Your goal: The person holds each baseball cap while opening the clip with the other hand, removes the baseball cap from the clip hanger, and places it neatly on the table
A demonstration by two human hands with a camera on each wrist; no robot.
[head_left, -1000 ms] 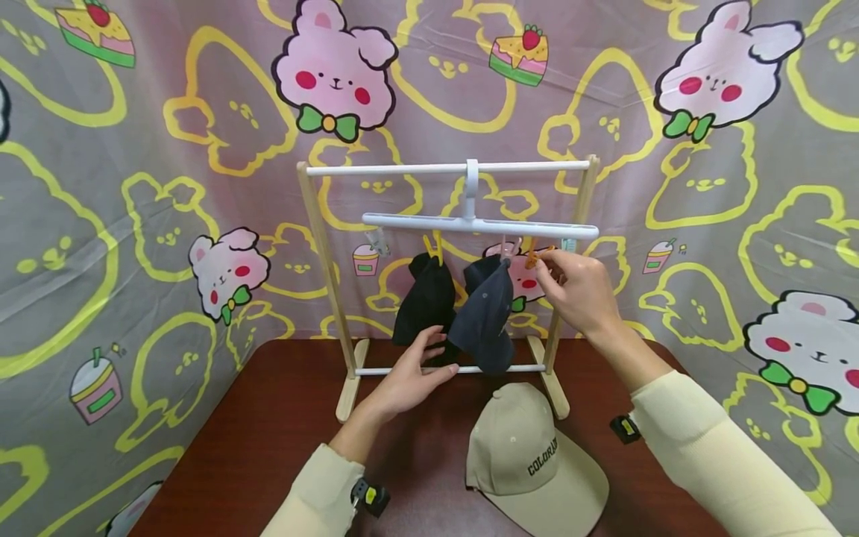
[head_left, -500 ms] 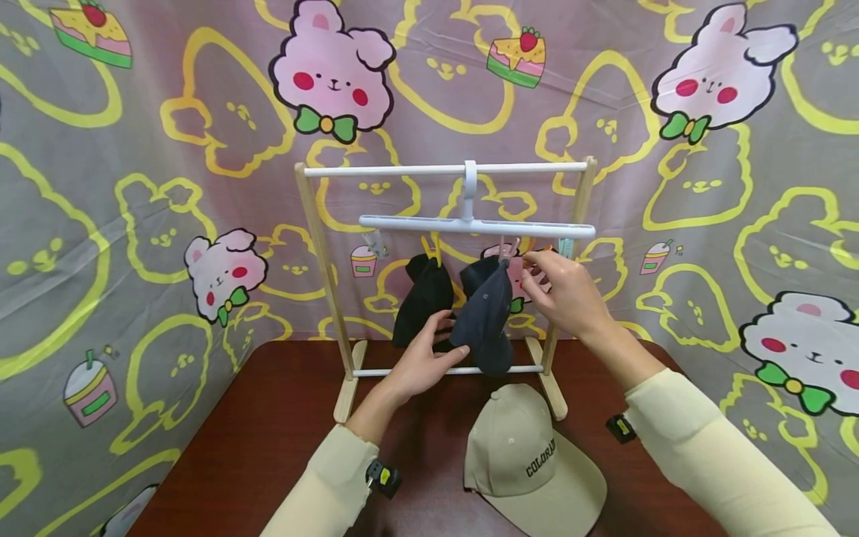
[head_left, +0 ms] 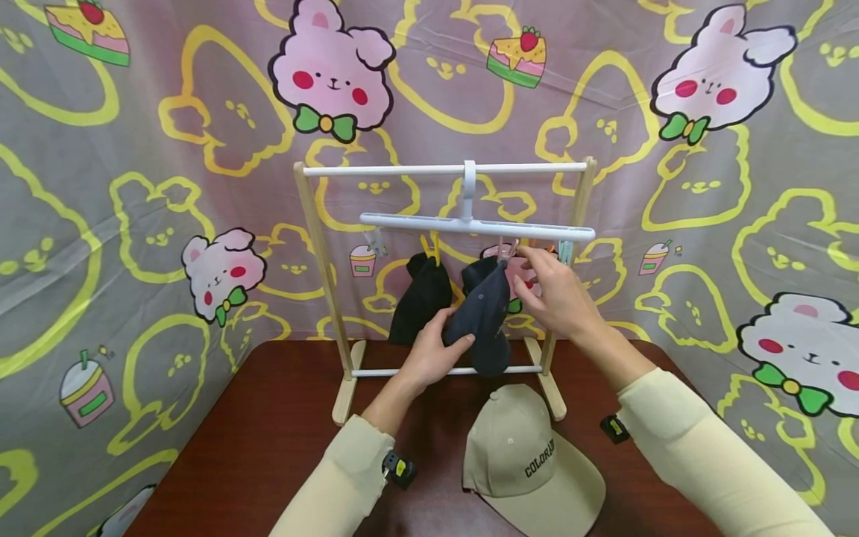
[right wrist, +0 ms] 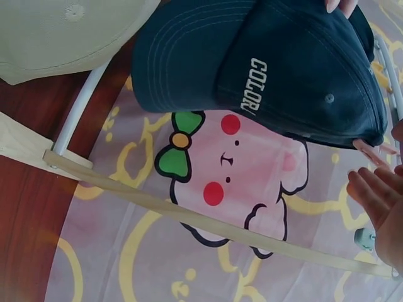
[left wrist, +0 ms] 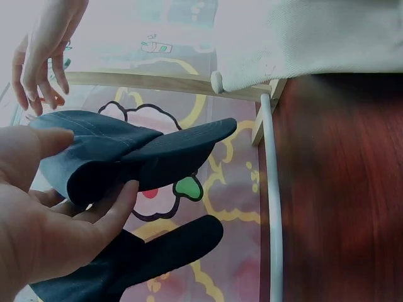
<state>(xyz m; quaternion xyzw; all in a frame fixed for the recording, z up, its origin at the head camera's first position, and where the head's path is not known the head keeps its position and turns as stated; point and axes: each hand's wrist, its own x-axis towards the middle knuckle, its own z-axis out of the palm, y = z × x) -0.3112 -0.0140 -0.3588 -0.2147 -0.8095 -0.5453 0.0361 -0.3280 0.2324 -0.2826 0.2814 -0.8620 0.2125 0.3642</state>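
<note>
A navy baseball cap [head_left: 485,317] hangs by a pink clip [head_left: 508,250] from a white hanger [head_left: 419,221]. White letters show on its front in the right wrist view. My left hand [head_left: 429,352] grips the cap's side, thumb on the near face and fingers behind or inside it. My right hand [head_left: 562,294] is close beside the pink clip, its fingers [right wrist: 378,189] loosely bent and apart from the thumb; whether they touch the clip is unclear. Left of the navy cap, a black cap [head_left: 421,302] hangs from a yellow clip [head_left: 432,248].
The hanger hooks over the white top bar [head_left: 382,171] of a wooden-sided rack [head_left: 322,261]. On the brown table [head_left: 268,418] a beige cap [head_left: 513,447] lies in front. A grey clip [head_left: 376,242] and a teal clip [head_left: 566,252] hang near the hanger's ends. Patterned cloth stands behind.
My left hand has moved right and up from beside the black cap and taken hold of the navy cap. My right hand has shifted left from the orange clip to the pink clip.
</note>
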